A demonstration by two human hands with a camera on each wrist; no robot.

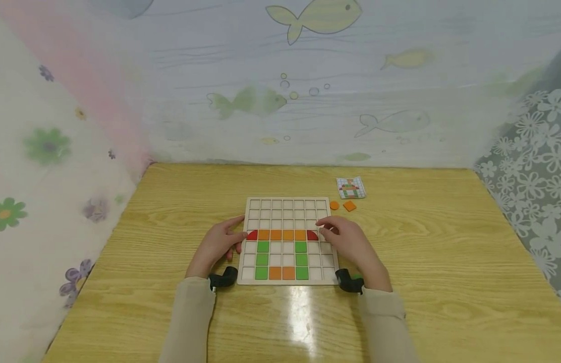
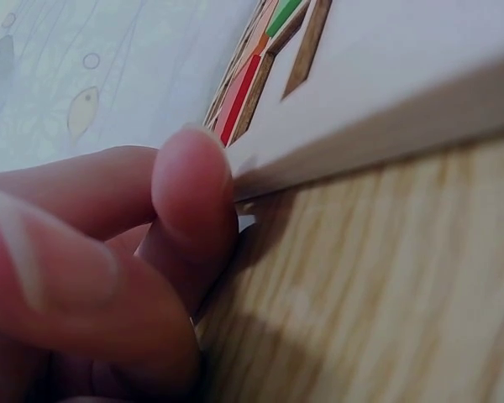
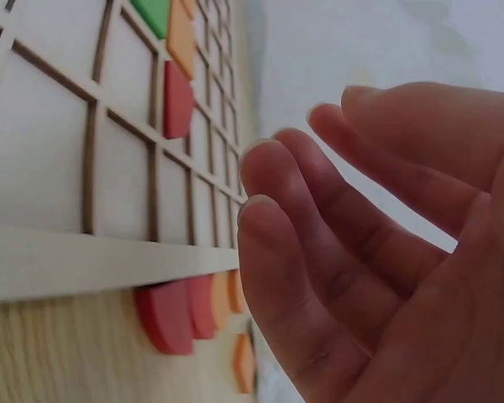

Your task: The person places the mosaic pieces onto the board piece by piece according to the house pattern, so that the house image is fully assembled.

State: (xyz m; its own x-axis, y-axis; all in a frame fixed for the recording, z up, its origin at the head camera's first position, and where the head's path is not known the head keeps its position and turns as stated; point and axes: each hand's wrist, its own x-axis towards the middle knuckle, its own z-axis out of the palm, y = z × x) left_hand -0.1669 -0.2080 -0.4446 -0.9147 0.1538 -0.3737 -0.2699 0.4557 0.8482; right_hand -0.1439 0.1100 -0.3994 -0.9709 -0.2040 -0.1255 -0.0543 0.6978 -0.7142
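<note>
A wooden grid board (image 1: 287, 204) lies flat on the table. A row of orange square tiles (image 1: 276, 235) crosses it, with a red quarter-round tile (image 1: 252, 235) at the left end and another red tile (image 1: 312, 235) at the right. Two columns of green tiles (image 1: 263, 259) run below, with orange tiles (image 1: 281, 273) between their lowest ones. My left hand (image 1: 218, 243) rests at the board's left edge, fingertips against its side, holding no tile. Over the right edge hovers my right hand (image 1: 353, 242), fingers loosely bent and nothing between them.
Behind the board's right corner lie an orange round tile (image 1: 334, 205), an orange square tile (image 1: 350, 205) and a pattern card (image 1: 351, 187). Red tiles (image 3: 165, 317) lie beside the board, hidden under my right hand in the head view. A green piece (image 1: 356, 276) shows near my right wrist.
</note>
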